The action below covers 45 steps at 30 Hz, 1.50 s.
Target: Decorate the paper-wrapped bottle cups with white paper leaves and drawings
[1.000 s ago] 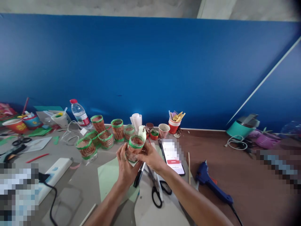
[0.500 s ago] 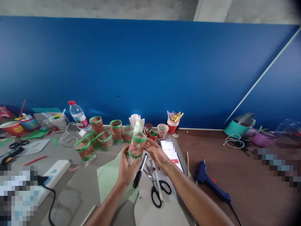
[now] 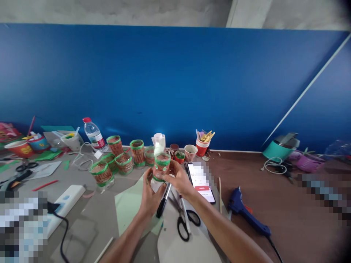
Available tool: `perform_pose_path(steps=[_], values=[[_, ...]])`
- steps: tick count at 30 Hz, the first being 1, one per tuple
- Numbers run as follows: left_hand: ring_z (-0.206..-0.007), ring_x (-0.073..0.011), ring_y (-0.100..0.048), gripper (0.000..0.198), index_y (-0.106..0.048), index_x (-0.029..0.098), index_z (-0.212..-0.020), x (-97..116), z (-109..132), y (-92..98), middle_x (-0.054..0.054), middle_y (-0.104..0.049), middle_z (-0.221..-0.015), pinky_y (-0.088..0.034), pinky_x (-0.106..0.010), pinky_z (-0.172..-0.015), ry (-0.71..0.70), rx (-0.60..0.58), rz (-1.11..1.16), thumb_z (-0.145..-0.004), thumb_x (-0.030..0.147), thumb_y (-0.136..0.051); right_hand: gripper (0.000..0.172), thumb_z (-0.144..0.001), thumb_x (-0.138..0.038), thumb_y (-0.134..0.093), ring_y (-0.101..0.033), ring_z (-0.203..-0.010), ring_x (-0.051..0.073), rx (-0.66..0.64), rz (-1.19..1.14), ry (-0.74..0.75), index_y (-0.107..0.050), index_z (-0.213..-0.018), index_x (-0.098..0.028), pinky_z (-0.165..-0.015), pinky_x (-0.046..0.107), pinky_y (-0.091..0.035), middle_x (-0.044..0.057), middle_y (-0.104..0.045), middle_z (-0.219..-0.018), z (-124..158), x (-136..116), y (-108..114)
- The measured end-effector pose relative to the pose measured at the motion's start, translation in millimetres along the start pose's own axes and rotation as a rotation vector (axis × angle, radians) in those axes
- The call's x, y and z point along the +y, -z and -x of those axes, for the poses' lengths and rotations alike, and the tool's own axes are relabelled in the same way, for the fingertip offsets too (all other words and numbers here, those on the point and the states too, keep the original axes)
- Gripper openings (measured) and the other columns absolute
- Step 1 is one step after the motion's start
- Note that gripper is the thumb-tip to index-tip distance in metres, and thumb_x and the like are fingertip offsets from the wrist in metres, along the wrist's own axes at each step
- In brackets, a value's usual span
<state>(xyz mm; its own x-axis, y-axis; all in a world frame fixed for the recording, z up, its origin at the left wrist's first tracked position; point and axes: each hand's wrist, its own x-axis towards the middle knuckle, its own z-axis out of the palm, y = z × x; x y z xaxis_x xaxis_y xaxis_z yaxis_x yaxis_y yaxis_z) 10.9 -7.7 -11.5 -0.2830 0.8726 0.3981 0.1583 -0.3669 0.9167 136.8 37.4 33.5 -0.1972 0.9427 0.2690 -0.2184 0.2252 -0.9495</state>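
My right hand (image 3: 179, 179) is closed around the right side of a small clear cup (image 3: 161, 168) with a reddish-brown wrap, green rims and small pale green spots. The cup is upright above the work surface. At its lower left is my left hand (image 3: 150, 191), fingers curved and apart from the thumb; whether its fingertips touch the cup I cannot tell. Beneath the hands lie a black marker (image 3: 163, 201), a white pen (image 3: 185, 215) and black-handled scissors (image 3: 183, 228). Similar green-rimmed cups (image 3: 124, 163) stand to the left.
A blue glue gun (image 3: 246, 212) lies right of a phone (image 3: 201, 186). Green paper (image 3: 128, 204) is under my left arm. A water bottle (image 3: 94, 136) and a cup of plastic cutlery (image 3: 203, 146) stand by the blue partition (image 3: 170, 80). A power strip (image 3: 67, 204) is at left.
The cup has turned, showing different spots. My right hand has moved in to wrap its right side, while my left hand has loosened and slipped lower. The view shifts slightly.
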Motion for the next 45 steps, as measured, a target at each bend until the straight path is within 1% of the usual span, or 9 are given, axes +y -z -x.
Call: perform_pose_path(steps=[5, 8, 13, 18, 24, 28, 35, 41, 45], values=[[-0.132, -0.0285, -0.043, 0.065, -0.035, 0.021, -0.133, -1.5, -0.9, 0.1, -0.015, -0.046, -0.138, -0.034, -0.046, -0.109, 0.019, -0.007, 0.057, -0.078, 0.035, -0.068, 0.056, -0.061, -0.02, -0.073, -0.063, -0.096, 0.023, -0.021, -0.008, 0.005, -0.058, -0.114, -0.023, -0.088, 0.04, -0.049, 0.006, -0.068, -0.109, 1.2, 3.0, -0.3], [-0.132, -0.0291, -0.043, 0.066, -0.036, 0.021, -0.133, -1.8, -1.7, 0.1, -0.015, -0.046, -0.138, -0.035, -0.046, -0.109, 0.023, -0.003, 0.075, -0.078, 0.036, -0.069, 0.056, -0.061, -0.017, -0.069, -0.063, -0.099, 0.023, -0.036, -0.015, 0.009, -0.057, -0.116, -0.023, -0.089, 0.04, -0.048, 0.006, -0.067, -0.111, 0.9, 6.4, 0.4], [-0.131, -0.0279, -0.044, 0.063, -0.036, 0.021, -0.132, -1.4, -2.3, -0.4, -0.015, -0.047, -0.137, -0.036, -0.045, -0.108, 0.014, -0.037, 0.089, -0.079, 0.036, -0.068, 0.059, -0.062, -0.016, -0.067, -0.062, -0.101, 0.023, -0.02, 0.028, 0.022, -0.054, -0.119, -0.022, -0.091, 0.04, -0.047, 0.006, -0.066, -0.113, 0.3, 11.1, 2.1], [-0.13, -0.0278, -0.046, 0.063, -0.037, 0.02, -0.131, -0.4, -1.9, -0.7, -0.015, -0.049, -0.136, -0.037, -0.044, -0.107, 0.045, -0.033, 0.101, -0.079, 0.038, -0.068, 0.059, -0.061, -0.016, -0.067, -0.062, -0.099, 0.023, 0.002, 0.065, 0.016, -0.054, -0.118, -0.023, -0.091, 0.04, -0.047, 0.006, -0.066, -0.113, 0.8, 9.3, 1.6], [-0.129, -0.0273, -0.047, 0.063, -0.039, 0.02, -0.129, 1.5, -2.5, -0.5, -0.015, -0.05, -0.134, -0.038, -0.042, -0.106, 0.062, -0.022, 0.098, -0.077, 0.04, -0.069, 0.057, -0.061, -0.017, -0.067, -0.062, -0.099, 0.023, -0.009, 0.076, 0.018, -0.055, -0.116, -0.023, -0.091, 0.041, -0.047, 0.005, -0.066, -0.11, 1.4, 3.9, 0.6], [-0.129, -0.0274, -0.047, 0.064, -0.04, 0.02, -0.129, 1.2, -3.6, -0.3, -0.015, -0.05, -0.135, -0.038, -0.042, -0.106, 0.08, -0.028, 0.145, -0.076, 0.041, -0.07, 0.057, -0.06, -0.016, -0.066, -0.062, -0.099, 0.023, -0.018, 0.051, 0.018, -0.055, -0.116, -0.023, -0.09, 0.04, -0.047, 0.005, -0.066, -0.11, 1.2, 2.6, -0.2], [-0.129, -0.028, -0.047, 0.064, -0.04, 0.021, -0.129, -2.5, -4.2, 0.1, -0.015, -0.05, -0.135, -0.038, -0.044, -0.107, 0.103, -0.027, 0.174, -0.076, 0.039, -0.071, 0.058, -0.06, -0.012, -0.062, -0.061, -0.104, 0.025, -0.02, 0.031, 0.007, -0.055, -0.117, -0.023, -0.095, 0.043, -0.045, 0.006, -0.066, -0.113, 2.5, 4.7, -1.0], [-0.128, -0.0273, -0.048, 0.064, -0.041, 0.021, -0.128, -1.0, -4.9, -0.3, -0.015, -0.051, -0.135, -0.039, -0.042, -0.106, 0.108, -0.025, 0.146, -0.076, 0.041, -0.071, 0.058, -0.06, -0.011, -0.061, -0.062, -0.104, 0.024, -0.019, 0.0, 0.019, -0.056, -0.116, -0.024, -0.095, 0.042, -0.046, 0.005, -0.066, -0.113, 3.2, 7.7, -0.8], [-0.128, -0.0284, -0.049, 0.065, -0.041, 0.021, -0.129, 1.2, -5.0, 0.9, -0.015, -0.051, -0.135, -0.039, -0.044, -0.106, 0.118, -0.03, 0.134, -0.075, 0.043, -0.071, 0.057, -0.059, -0.011, -0.061, -0.062, -0.102, 0.024, -0.018, -0.014, 0.012, -0.055, -0.115, -0.025, -0.093, 0.041, -0.047, 0.005, -0.066, -0.112, 2.7, 9.7, -0.2]])
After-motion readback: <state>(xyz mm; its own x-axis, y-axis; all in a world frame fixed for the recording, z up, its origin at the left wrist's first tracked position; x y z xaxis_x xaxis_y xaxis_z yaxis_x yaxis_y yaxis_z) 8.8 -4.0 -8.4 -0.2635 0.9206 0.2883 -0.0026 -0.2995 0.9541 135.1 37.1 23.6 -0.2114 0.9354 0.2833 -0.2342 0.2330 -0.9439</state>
